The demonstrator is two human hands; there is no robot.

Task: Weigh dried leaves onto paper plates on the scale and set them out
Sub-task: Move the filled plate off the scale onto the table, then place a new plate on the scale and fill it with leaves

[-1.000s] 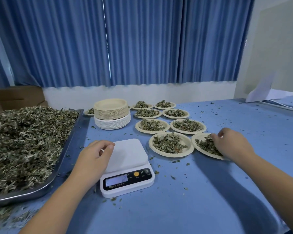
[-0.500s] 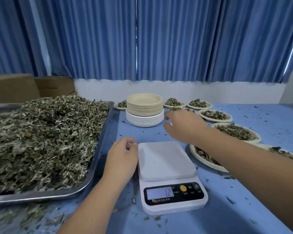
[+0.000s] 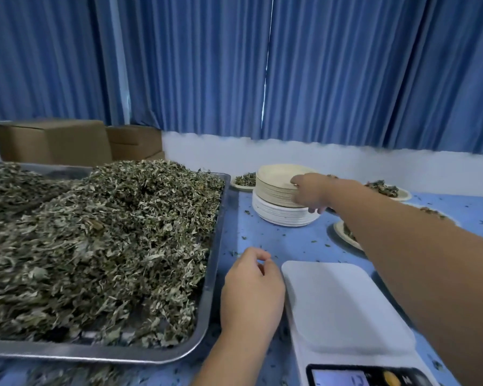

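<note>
At the paper plate stack [image 3: 273, 190], rim pinched by the right hand [image 3: 314, 192], several nested plates could be lifted together.

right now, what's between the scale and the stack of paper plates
In the head view, only crumb-flecked blue tabletop lies between the scale and the stack of paper plates.

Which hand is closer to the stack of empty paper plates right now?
Right. The right hand grips the plate stack at its rim; the left hand sits beside the scale.
</note>
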